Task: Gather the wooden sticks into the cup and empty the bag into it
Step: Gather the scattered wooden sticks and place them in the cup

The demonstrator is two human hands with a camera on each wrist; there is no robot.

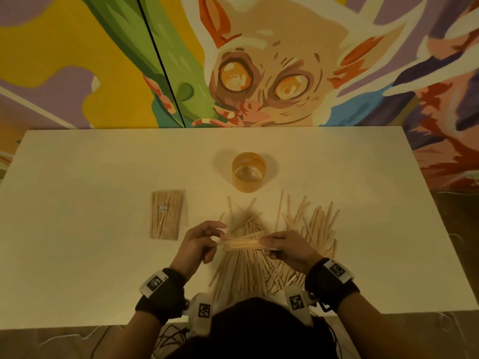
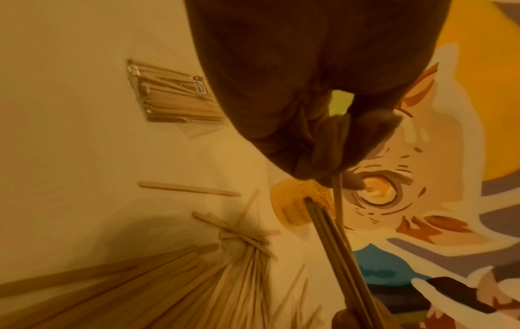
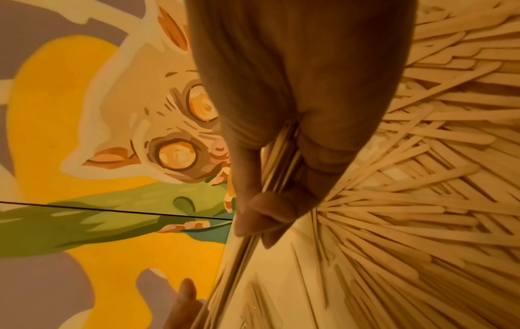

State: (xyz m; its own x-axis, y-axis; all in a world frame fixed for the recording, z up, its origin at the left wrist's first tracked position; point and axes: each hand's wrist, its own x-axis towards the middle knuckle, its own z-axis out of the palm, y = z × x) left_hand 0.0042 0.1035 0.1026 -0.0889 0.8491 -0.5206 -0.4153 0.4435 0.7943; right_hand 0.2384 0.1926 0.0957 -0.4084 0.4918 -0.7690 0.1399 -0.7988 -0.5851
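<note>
A small bundle of wooden sticks (image 1: 243,244) is held level above the loose pile (image 1: 272,244) that covers the middle of the tabletop (image 1: 77,255) toward its near edge. The right hand (image 1: 287,248) grips one end of the bundle, thumb and fingers curled round it; the left hand (image 1: 199,242) pinches the other end between thumb and fingertips, apparently squaring the ends. The amber plastic cup (image 1: 249,172) stands upright and empty just beyond the pile, toward the far edge. The sealed bag of sticks (image 1: 167,218) lies flat to the left of the pile, untouched.

To do this step well, I would tap the ends flush while the right hand keeps a firm hold, so no stick slides out. Then swing the bundle upright over the cup and lower it end-first into the mouth. The cup looks light, so a slanted entry could tip it; a steadying left hand at its wall would help.
</note>
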